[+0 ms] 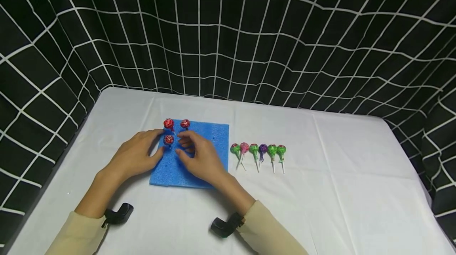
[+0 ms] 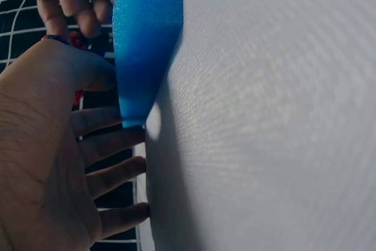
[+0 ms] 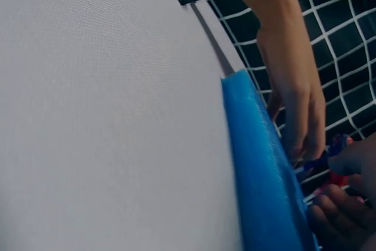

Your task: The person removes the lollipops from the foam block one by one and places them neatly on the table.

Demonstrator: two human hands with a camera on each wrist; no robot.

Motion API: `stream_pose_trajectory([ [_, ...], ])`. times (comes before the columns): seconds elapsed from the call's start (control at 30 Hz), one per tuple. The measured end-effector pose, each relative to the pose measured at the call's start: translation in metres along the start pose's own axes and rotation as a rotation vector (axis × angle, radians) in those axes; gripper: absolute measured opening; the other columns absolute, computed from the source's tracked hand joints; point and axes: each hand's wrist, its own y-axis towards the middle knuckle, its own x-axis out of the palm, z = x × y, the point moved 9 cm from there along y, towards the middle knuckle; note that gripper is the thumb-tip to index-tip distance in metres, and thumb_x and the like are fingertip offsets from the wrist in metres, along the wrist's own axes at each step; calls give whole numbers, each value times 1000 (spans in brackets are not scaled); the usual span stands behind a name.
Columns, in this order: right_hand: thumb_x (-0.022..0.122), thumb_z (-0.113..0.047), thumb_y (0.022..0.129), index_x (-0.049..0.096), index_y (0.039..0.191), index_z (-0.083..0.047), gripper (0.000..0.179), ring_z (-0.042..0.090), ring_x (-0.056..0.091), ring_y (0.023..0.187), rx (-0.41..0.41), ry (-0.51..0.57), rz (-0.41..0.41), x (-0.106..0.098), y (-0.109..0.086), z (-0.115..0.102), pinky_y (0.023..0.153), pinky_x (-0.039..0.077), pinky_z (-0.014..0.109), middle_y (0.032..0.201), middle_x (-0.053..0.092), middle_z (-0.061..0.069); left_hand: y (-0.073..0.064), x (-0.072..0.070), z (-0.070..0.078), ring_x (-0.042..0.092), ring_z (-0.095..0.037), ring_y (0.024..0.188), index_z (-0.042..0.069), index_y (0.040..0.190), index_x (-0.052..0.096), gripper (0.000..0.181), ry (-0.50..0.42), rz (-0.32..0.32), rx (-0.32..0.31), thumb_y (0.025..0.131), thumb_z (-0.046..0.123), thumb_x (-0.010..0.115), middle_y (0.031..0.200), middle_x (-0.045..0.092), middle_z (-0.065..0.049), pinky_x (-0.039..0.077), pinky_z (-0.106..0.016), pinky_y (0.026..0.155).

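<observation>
A blue foam block [image 1: 192,174] lies flat on the table. Three red-wrapped lollipops stand upright at its far left part: one at the back left corner [image 1: 168,124], one to its right [image 1: 185,124], and a nearer one [image 1: 168,140]. My left hand [image 1: 137,156] rests at the foam's left edge, fingers spread, thumb over the foam. In the left wrist view its fingertips [image 2: 138,211] reach the tablecloth. Above the foam is my right hand [image 1: 201,158], thumb and forefinger apart beside the nearer lollipop, with nothing visible between them.
Right of the foam, several lollipops lie in a row on the white tablecloth [image 1: 342,191], among them a pink one [image 1: 244,147], a purple one [image 1: 263,149] and green ones, such as the end one [image 1: 281,149]. A black cloth with white grid lines [image 1: 228,37] hangs behind.
</observation>
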Motion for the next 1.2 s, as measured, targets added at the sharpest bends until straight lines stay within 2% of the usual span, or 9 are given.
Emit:
stream_pose_trajectory([
  [0.13, 70, -10, 93, 60, 130, -7, 39, 18, 70, 107, 0, 40, 32, 5, 3, 0, 91, 60, 24, 116, 71, 10, 0, 0, 2, 46, -41, 142, 10, 151, 44, 61, -7, 5, 10, 98, 38, 55, 151, 51, -18, 39, -62, 115],
  [0.37, 71, -7, 92, 64, 122, -5, 31, 18, 72, 104, -12, 92, 46, 21, 6, -3, 88, 60, 21, 114, 73, 10, -6, 0, 2, 47, -42, 141, 7, 149, 47, 60, 12, 10, 22, 97, 35, 58, 150, 53, -20, 41, -64, 113],
  [0.7, 71, -5, 91, 64, 120, -4, 30, 17, 73, 99, -43, 88, 84, 24, 15, -5, 85, 60, 17, 109, 74, 11, -2, -4, 5, 47, -41, 141, 6, 149, 46, 60, 10, 29, 42, 97, 32, 58, 151, 52, -18, 41, -62, 113],
  [0.93, 70, 0, 90, 63, 119, -1, 30, 20, 74, 98, -17, 139, 93, 24, 17, -2, 83, 58, 13, 109, 74, 14, -1, -3, 6, 47, -41, 141, 6, 150, 46, 60, 8, 31, 44, 97, 33, 57, 151, 52, -19, 40, -62, 114],
  [1.2, 69, 0, 91, 64, 118, -1, 28, 20, 73, 98, -5, 186, 123, 24, 17, 0, 82, 59, 14, 107, 74, 14, -1, -4, 6, 47, -40, 142, 7, 149, 46, 60, 4, 30, 39, 97, 35, 57, 151, 52, -18, 40, -62, 114],
])
